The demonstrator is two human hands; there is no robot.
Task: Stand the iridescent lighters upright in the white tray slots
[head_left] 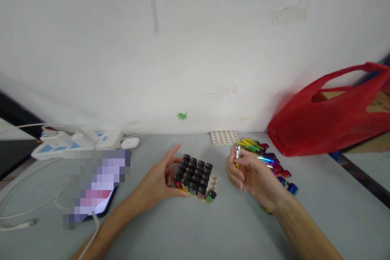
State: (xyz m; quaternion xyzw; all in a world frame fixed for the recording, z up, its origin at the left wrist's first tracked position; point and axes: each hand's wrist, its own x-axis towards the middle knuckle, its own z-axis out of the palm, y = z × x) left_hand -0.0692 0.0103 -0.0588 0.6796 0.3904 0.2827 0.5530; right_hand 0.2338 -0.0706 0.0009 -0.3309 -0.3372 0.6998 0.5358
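Note:
Several lighters with black caps (196,172) stand upright in rows in a pale tray (213,182), whose bare holes show along its right side. My left hand (164,174) is curved around the left side of this block, thumb at the near edge and fingers behind. To the right, my right hand (248,170) is raised over the table, its fingers closed on a yellow lighter with a silver top (237,155). Beside and behind that hand lies a pile of colourful lighters (274,166), partly hidden by the hand.
A white perforated tray (225,137) lies against the wall. At the right stands a red bag (329,118) with cardboard in it. On the left are a power strip (106,140), a white mouse-like item (130,143), a phone (106,205) and white cables (27,211).

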